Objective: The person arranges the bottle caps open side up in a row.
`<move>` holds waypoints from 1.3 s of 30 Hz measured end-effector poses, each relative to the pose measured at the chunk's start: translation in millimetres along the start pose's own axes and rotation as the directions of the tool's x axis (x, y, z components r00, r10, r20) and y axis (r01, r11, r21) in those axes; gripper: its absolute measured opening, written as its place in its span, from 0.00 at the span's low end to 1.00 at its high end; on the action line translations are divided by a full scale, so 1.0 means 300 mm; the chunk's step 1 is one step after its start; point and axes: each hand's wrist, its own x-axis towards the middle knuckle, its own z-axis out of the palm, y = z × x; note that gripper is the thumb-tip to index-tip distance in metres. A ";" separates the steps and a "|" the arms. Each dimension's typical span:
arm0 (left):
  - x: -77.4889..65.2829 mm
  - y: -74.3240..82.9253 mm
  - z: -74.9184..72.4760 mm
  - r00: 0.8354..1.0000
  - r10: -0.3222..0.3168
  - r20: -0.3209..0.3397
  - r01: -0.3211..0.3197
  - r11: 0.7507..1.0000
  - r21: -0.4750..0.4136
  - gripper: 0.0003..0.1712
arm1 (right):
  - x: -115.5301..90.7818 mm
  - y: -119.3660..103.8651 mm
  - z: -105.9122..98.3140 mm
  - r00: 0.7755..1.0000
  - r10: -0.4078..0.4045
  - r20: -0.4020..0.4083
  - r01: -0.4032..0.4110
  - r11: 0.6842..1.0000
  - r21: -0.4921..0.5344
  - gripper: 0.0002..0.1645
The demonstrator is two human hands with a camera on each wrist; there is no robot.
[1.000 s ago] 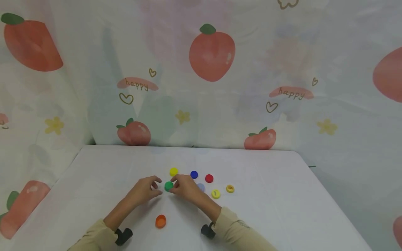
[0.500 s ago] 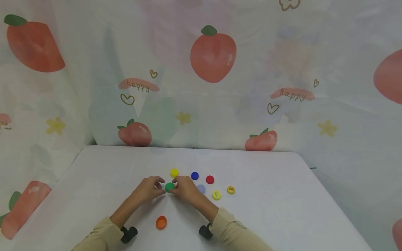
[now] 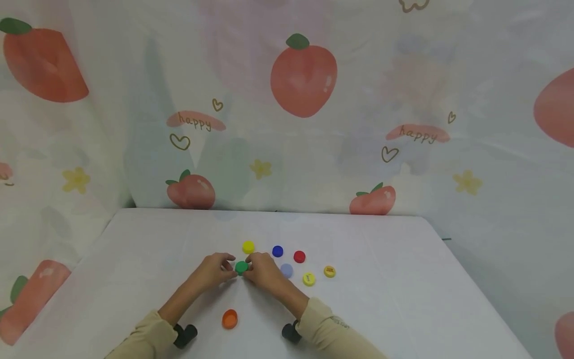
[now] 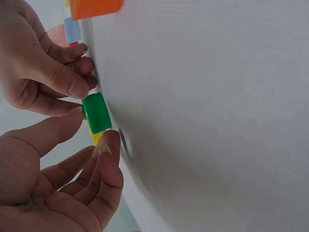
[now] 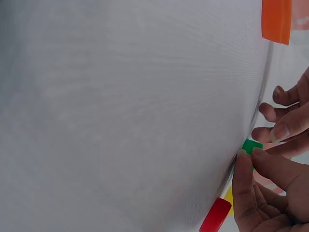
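A green bottle cap [image 3: 241,268] stands at the middle of the white table between both hands. At its left edge, my left hand [image 3: 213,270] has its thumb and a fingertip against the cap, seen closest in the left wrist view. From the right, my right hand [image 3: 266,271] pinches the same cap between thumb and index finger, as the right wrist view shows. The other fingers of both hands curl loosely. Part of the cap is hidden behind fingertips in the right wrist view. An orange cap [image 3: 230,319] lies hollow side up nearer the body.
Beyond the hands lie a yellow cap [image 3: 248,247], a dark blue cap [image 3: 277,251] and a red cap [image 3: 299,257]. A light blue cap [image 3: 286,270] sits beside the right wrist, with two printed yellow caps farther right. A patterned cloth backdrop [image 3: 309,164] rises behind the white table [image 3: 385,309].
Over the last second my left hand has moved slightly right, up to the green cap's edge. The right hand stays at the cap, which has barely shifted.
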 end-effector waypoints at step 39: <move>-0.040 0.023 -0.001 0.999 0.037 -0.008 -0.037 0.990 -0.139 0.14 | -0.037 -0.024 -0.017 0.991 -0.105 -0.086 0.099 0.992 -0.077 0.14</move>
